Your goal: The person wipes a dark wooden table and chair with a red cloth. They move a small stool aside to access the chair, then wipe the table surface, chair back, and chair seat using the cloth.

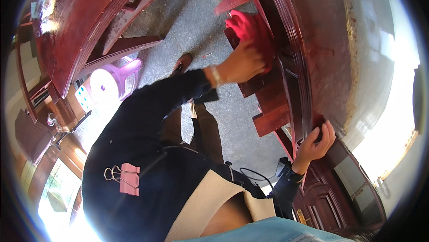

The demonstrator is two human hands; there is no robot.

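Observation:
My left hand (242, 62) reaches over stepped, red-brown wooden boards (271, 118) that look like stair treads. It is closed on a bright red cloth (259, 40), bunched against the upper boards; part of the cloth is hidden under the fingers. My right hand (316, 143) lies at the lower end of the long grooved wooden edge (296, 40), fingers spread and slightly curled, palm partly showing. Nothing is seen in it. A dark red patch shows beside its fingertips; whether that is a reflection or an object, I cannot tell.
Another grooved wooden structure (80, 30) curves across the upper left. Below it are a purple and white plastic stool (129, 71) and a white power strip (83, 97). A panelled wooden door (326, 205) stands lower right. A black cable (254, 171) hangs near my right forearm.

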